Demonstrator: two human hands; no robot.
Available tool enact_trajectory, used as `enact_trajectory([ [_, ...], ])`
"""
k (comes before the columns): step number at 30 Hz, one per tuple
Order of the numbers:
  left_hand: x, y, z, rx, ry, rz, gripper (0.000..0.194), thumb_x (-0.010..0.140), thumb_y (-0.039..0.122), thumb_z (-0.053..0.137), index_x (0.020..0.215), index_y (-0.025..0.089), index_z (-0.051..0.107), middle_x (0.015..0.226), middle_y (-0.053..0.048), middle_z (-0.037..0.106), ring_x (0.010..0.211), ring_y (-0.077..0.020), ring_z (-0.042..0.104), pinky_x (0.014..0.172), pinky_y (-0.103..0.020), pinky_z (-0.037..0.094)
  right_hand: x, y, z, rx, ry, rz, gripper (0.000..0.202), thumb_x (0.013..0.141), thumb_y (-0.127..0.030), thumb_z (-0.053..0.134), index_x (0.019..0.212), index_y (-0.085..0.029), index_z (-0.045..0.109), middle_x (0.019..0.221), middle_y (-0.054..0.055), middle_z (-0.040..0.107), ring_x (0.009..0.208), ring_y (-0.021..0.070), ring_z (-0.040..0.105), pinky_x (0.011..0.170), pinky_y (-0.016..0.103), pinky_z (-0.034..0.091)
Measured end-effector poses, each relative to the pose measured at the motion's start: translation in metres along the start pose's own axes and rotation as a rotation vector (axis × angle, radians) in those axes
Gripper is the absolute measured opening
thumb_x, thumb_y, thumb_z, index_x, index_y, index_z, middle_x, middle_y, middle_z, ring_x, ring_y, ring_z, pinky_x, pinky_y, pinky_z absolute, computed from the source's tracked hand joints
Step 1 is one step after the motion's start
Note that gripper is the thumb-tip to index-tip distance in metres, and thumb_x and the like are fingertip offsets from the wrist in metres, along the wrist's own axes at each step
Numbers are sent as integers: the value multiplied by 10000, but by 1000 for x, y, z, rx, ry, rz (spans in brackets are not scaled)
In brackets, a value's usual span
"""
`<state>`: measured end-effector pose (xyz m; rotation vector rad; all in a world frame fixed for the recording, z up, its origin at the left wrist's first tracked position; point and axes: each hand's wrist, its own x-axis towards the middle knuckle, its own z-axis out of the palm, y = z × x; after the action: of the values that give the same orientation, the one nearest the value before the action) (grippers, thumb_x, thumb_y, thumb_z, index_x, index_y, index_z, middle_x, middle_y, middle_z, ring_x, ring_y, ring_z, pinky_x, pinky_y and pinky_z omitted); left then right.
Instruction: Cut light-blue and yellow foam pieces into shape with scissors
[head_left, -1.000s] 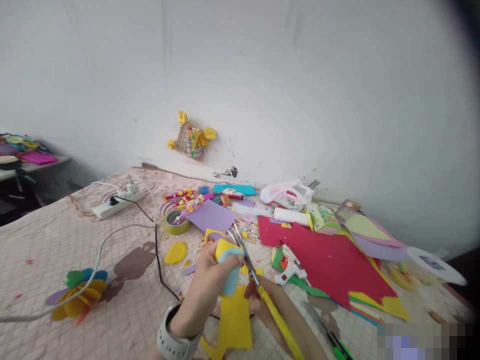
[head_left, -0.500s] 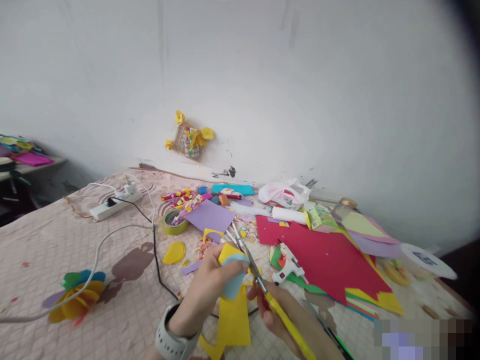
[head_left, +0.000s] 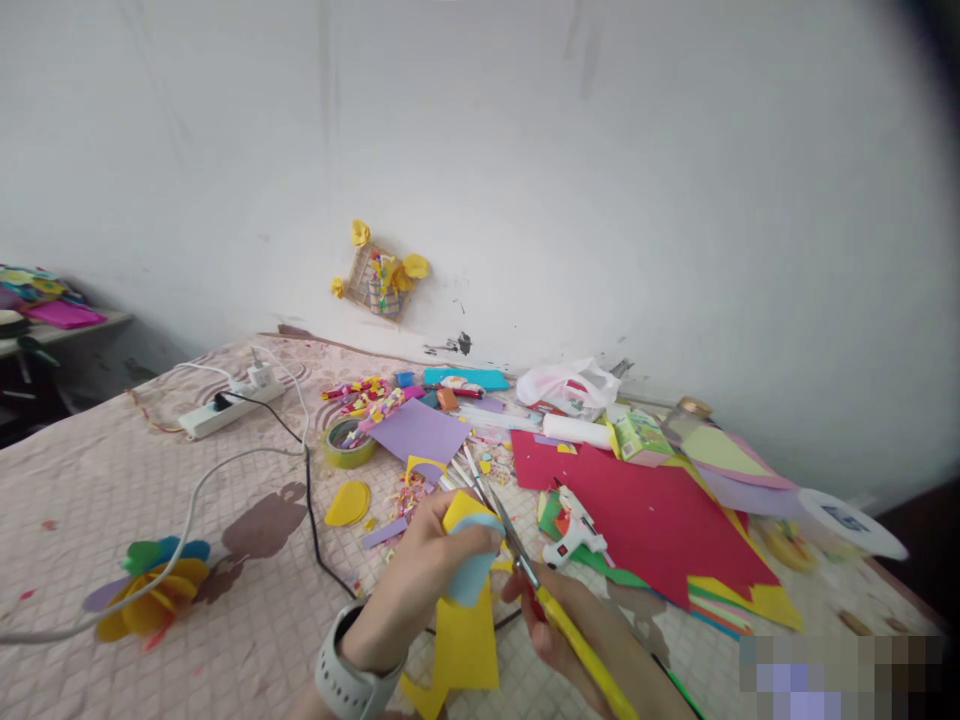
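Observation:
Pinched in my left hand point(head_left: 431, 555) are a light blue piece of craft sheet point(head_left: 472, 570) and a yellow piece point(head_left: 459, 510) behind it, the blue one with a rounded upper edge. My right hand point(head_left: 559, 625) grips yellow-handled scissors point(head_left: 555, 610), their blades parted and pointing up and away beside the pieces. Whether the blades touch the sheet I cannot tell. Below my hands lies a yellow sheet scrap point(head_left: 466, 645) on the table. To the left rests a small stack of yellow rounded cutouts point(head_left: 348, 503).
A white glue gun point(head_left: 577, 535) lies on red sheets point(head_left: 645, 510) to the right. Purple sheet point(head_left: 420, 430), a tape roll point(head_left: 351, 443) and colourful scraps are beyond my hands. At left are a power strip point(head_left: 232, 405), trailing cables and a petalled craft flower point(head_left: 154, 595).
Both hands have shifted very slightly to the right with the sheet pieces and scissors. Otherwise the scene looks the same.

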<state>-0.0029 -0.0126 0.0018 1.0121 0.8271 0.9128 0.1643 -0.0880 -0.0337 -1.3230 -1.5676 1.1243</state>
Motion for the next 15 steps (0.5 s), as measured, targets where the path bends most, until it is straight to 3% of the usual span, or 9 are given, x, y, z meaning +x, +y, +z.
enact_trajectory([
  [8, 0, 0, 0, -65, -22, 24, 65, 629, 153, 654, 654, 152, 595, 572, 23, 575, 486, -95, 496, 465, -187, 376, 1, 0, 0, 109, -87, 21, 443, 762, -667, 514, 919, -253, 536, 610, -53, 390, 523, 124, 355, 472, 226, 296],
  [15, 0, 1, 2, -118, -37, 20, 58, 613, 135, 648, 648, 156, 607, 559, 22, 598, 473, -94, 501, 469, -186, 391, -2, -10, 0, 18, -57, 32, 459, 767, -692, 459, 888, -253, 515, 644, -33, 398, 561, 151, 382, 498, 254, 308],
])
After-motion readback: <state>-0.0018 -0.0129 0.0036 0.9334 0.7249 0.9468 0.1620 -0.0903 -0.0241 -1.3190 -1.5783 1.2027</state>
